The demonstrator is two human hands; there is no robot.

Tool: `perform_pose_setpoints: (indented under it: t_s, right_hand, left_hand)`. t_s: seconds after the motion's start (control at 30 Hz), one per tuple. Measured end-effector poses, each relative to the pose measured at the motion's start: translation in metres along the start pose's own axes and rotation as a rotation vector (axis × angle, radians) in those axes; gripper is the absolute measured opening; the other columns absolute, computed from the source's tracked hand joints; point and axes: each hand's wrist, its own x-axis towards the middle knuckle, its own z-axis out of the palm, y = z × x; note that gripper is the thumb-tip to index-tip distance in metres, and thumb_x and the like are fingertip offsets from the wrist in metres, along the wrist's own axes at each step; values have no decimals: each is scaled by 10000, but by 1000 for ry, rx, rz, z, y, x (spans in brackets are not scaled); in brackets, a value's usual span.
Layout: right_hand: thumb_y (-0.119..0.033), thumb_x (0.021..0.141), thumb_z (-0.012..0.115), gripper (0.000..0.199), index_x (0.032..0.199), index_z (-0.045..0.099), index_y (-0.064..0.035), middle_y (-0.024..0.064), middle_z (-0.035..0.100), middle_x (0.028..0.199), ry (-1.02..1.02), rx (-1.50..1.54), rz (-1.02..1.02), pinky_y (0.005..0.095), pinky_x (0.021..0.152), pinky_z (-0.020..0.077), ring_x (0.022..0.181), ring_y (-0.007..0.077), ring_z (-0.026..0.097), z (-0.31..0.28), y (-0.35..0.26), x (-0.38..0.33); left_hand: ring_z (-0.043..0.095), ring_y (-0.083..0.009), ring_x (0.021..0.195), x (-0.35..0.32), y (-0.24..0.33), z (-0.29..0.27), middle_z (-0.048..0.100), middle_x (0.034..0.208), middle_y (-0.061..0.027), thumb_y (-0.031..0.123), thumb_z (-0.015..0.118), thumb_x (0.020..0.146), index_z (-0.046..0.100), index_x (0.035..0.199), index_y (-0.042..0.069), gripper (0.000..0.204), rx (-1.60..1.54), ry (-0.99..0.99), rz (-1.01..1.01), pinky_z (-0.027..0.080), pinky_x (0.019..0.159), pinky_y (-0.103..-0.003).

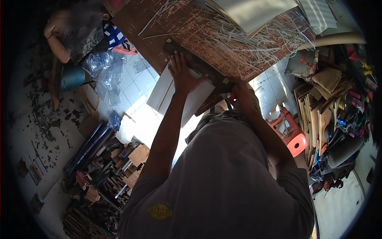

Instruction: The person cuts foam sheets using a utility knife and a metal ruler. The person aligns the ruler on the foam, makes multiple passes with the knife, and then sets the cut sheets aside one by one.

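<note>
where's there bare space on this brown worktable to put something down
Bare brown tabletop lies between the left hand on the white sheet and the heap of white paper strips. That heap and the stacked white boards crowd the far side. The right hand sits at the near edge.

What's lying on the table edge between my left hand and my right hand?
In the head view, a dark straightedge runs along the table edge between the left hand and right hand, over the white sheet.
</note>
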Motion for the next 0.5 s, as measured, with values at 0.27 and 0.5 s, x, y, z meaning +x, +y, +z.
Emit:
perform_pose_setpoints:
  t_s: [0.27,0.5]
  right_hand:
    - [26,680,818,351,836,507,-23,205,572,1348,0,27,18,476,978,508,1211,425,570,-1,-1,-1]
    - [-7,689,816,384,961,544,-6,215,556,1331,-6,15,4,505,1005,506,1218,443,569,3,0,0]
  left_hand:
    - [20,-400,1625,-1,1,-1,64,1747,-222,797,813,651,115,1656,-17,1469,4,-7,-7,88,1255,-674]
    - [-3,-391,1627,0,-3,-4,41,1753,-212,800,808,655,100,1658,-22,1478,25,8,-12,76,1265,-656]
